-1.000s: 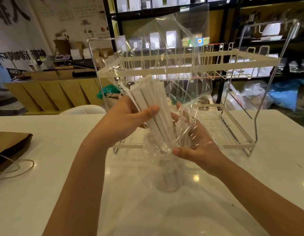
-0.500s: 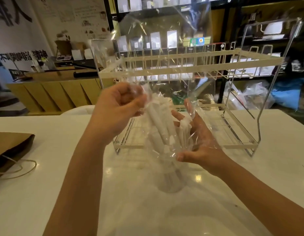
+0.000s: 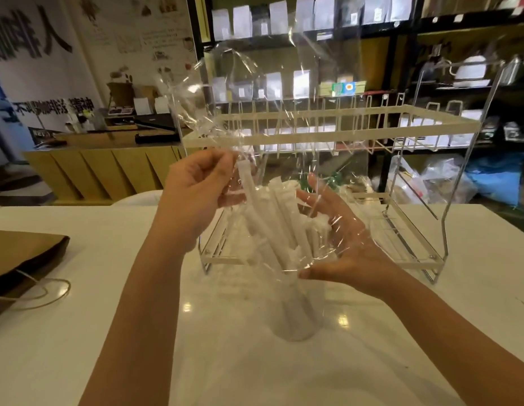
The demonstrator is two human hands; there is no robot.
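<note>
A glossy white table [image 3: 79,347] fills the lower view. A two-tier wire rack [image 3: 328,137] stands on it between 12 and 2 o'clock. At 9 o'clock a brown paper bag [image 3: 23,256] lies flat, its twine handle [image 3: 54,298] looped on the tabletop. At the centre the clear bag of straws [image 3: 272,230] reaches down towards the surface; whether it touches cannot be told.
</note>
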